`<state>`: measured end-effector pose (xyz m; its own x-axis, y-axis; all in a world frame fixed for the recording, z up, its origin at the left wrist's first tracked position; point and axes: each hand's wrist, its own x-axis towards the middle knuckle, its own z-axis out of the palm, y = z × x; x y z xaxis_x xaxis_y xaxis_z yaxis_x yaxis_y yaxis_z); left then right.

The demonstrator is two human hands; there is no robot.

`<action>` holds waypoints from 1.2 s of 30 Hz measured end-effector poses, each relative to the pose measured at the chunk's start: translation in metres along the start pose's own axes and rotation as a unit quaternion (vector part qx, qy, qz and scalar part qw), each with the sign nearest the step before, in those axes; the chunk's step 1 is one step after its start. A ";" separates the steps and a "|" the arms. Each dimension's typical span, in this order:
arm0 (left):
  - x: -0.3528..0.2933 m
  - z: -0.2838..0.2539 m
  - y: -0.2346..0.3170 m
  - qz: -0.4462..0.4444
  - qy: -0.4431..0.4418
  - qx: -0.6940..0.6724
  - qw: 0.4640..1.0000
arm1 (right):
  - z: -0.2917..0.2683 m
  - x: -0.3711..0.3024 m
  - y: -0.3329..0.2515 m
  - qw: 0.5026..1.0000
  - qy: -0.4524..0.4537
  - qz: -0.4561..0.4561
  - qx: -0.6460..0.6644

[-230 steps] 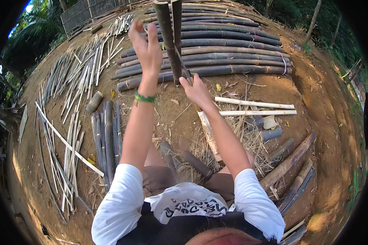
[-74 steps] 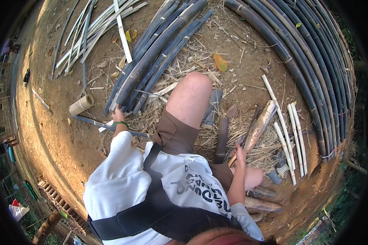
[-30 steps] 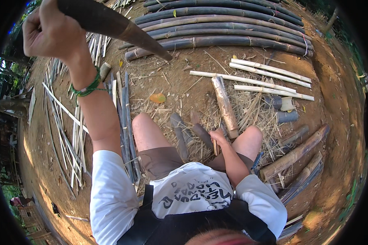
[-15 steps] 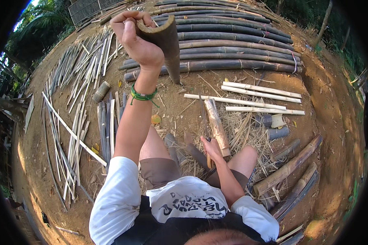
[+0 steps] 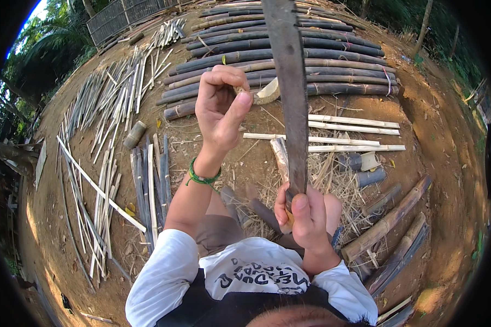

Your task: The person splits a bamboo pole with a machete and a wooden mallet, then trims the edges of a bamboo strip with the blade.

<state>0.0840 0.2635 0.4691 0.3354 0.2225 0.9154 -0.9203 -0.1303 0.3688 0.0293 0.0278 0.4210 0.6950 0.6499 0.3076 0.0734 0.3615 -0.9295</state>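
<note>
Pale strips (image 5: 99,98) lie strewn on the ground at the far left, and nearer the middle dark split lengths (image 5: 142,185) stretch away from the person. Next comes the left hand (image 5: 219,117), raised, its fingers curled toward the thumb and pinching the end of a split bamboo piece (image 5: 267,95). The piece sits just right of that thumb — the left hand is clearly the nearer one — and seems to run downward and away, though its length is hard to make out. Its end shows as a shallow curve, pale and rough inside. Right of it, the upright blade of a big knife (image 5: 292,98) crosses the view, broad, grey and stained; whether it touches the bamboo I cannot tell. Below, the right hand (image 5: 311,224) is wrapped round the knife's handle. A short log (image 5: 279,155) shows partly behind the blade, and farther right lie straight, cream-coloured slats (image 5: 360,147).
</note>
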 end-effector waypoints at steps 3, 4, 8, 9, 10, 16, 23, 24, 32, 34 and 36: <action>-0.008 0.006 0.000 0.005 0.007 -0.006 1.000 | -0.003 -0.011 0.000 1.000 0.003 0.028 0.002; -0.009 0.009 -0.002 0.009 0.007 -0.008 1.000 | -0.004 -0.012 0.001 0.999 0.007 0.039 0.009; -0.016 0.014 -0.001 0.009 0.013 -0.015 1.000 | -0.003 -0.017 -0.002 0.997 0.025 0.073 0.001; -0.015 0.013 -0.002 0.018 0.014 -0.009 1.000 | -0.003 -0.018 -0.001 0.997 0.028 0.077 -0.002; -0.016 0.013 -0.002 0.027 0.016 -0.002 0.999 | -0.002 -0.020 -0.001 0.996 0.032 0.083 -0.006; -0.019 0.011 0.000 0.027 0.030 0.009 0.999 | -0.003 -0.025 0.001 0.995 0.021 0.094 -0.017; -0.022 0.009 0.009 -0.010 0.029 0.001 1.000 | -0.006 -0.027 -0.005 0.991 0.004 0.102 -0.087; -0.022 0.009 0.010 -0.002 0.015 0.014 1.000 | -0.007 -0.028 -0.005 0.990 0.006 0.101 -0.094; -0.025 0.013 0.011 0.009 -0.001 0.063 0.998 | -0.007 -0.035 -0.006 0.987 0.019 0.094 -0.125; -0.026 0.019 0.018 -0.014 0.023 0.069 0.997 | -0.007 -0.037 -0.005 0.986 0.024 0.094 -0.135; -0.028 0.020 0.021 -0.032 0.032 0.079 0.996 | -0.008 -0.038 -0.002 0.986 0.021 0.082 -0.144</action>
<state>0.0590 0.2354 0.4548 0.3736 0.2946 0.8795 -0.8530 -0.2635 0.4506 0.0082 -0.0025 0.4094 0.7426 0.6538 0.1448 0.1534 0.0443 -0.9872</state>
